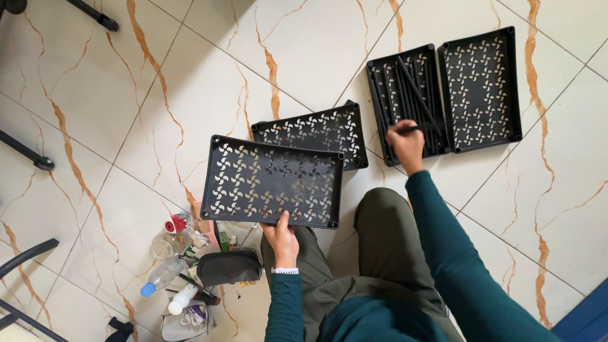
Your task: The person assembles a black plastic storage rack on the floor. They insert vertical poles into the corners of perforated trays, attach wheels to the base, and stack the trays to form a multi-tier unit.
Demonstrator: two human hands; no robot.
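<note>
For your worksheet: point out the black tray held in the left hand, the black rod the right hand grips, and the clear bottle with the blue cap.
Held black tray (pixel 272 180), head view, perforated middle.
Black rod (pixel 415 85), head view, mid-shaft.
Blue-capped bottle (pixel 163 275), head view, clear body.

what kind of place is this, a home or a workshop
Probably a room in a home, not a workshop. The floor is glossy marble-look tile, and bottles and a dark pouch lie loose beside the seated person, who handles black perforated trays on the floor.
</note>
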